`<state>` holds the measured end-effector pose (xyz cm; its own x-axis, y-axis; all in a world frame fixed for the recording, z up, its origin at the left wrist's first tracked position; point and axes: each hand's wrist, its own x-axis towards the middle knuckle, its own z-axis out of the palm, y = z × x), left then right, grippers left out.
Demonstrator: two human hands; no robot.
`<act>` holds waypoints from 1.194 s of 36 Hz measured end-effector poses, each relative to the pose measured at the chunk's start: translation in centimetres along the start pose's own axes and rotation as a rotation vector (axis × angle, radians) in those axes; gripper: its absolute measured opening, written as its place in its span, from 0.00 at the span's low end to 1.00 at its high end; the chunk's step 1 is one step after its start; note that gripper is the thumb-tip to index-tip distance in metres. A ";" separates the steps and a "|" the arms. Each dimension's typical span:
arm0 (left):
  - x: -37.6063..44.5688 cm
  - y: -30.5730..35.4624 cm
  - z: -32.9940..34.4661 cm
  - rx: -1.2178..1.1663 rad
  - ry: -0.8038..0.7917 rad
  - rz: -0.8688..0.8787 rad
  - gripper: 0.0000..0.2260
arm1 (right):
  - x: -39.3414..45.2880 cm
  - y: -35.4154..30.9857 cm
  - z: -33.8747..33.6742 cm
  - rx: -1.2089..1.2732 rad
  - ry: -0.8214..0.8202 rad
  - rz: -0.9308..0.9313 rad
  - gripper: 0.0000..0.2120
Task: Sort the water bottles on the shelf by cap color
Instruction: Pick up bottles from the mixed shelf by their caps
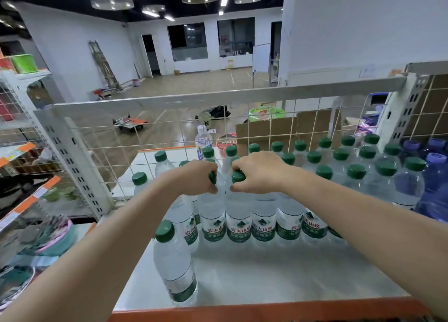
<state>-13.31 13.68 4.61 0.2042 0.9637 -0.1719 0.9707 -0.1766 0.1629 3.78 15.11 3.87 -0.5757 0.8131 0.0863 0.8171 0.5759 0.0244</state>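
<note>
Several clear water bottles with green caps stand in rows on the metal shelf (266,273). My left hand (194,177) grips the neck of one green-capped bottle (211,215) in the front row. My right hand (258,171) grips the neck of the green-capped bottle (238,215) right beside it. Both bottles stand upright and touch each other. A single green-capped bottle (174,263) stands apart near the shelf's front left. Blue bottles with purple caps (434,176) are grouped at the far right.
A white wire grid (169,132) backs the shelf, with perforated uprights at left and right. Behind the grid stand a white-capped bottle (203,139) and a cardboard box (278,130). An orange strip (242,312) edges the shelf front. Lower shelves with goods lie to the left.
</note>
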 end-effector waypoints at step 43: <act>-2.7 -6.6 -3.2 0.004 0.278 -0.074 0.17 | 5.1 -4.5 -1.2 0.122 0.133 0.126 0.14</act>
<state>-20.71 12.91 7.14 0.0910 0.9918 0.0898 0.9823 -0.1043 0.1555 -2.80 16.58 5.39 -0.4533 0.8659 0.2115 0.8684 0.4826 -0.1144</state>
